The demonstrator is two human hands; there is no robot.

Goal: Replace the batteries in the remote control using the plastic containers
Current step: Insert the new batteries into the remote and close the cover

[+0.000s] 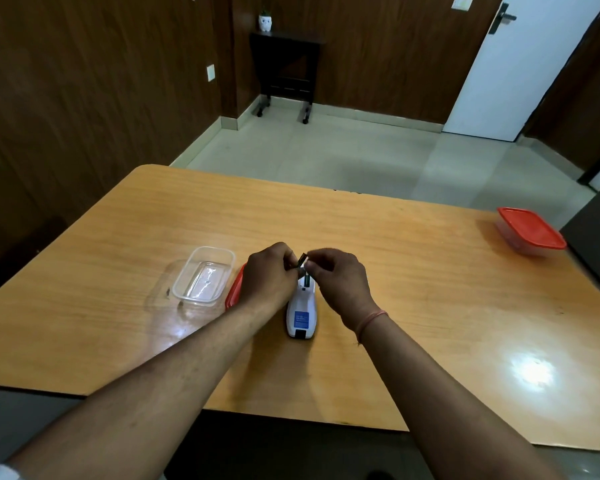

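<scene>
— What does the remote control [301, 315] look like?

— White, lying back side up near the middle of the wooden surface [413, 271], with a blue label and a dark near end. Its far end sits under both hands.

— And the hands?

— The left hand [267, 277] and right hand [342, 280] meet above it, fingertips pinched together on 1 small dark battery [302, 262], tilted. A second dark piece shows in the open bay, too small to tell.

— Containers?

— 2. 1 clear open container [204, 275] stands left of the hands, nothing visible inside. Its red lid [234, 289] lies just beside it, partly behind the left wrist. 1 closed container [530, 230] with a red lid sits far right, contents unclear.
</scene>
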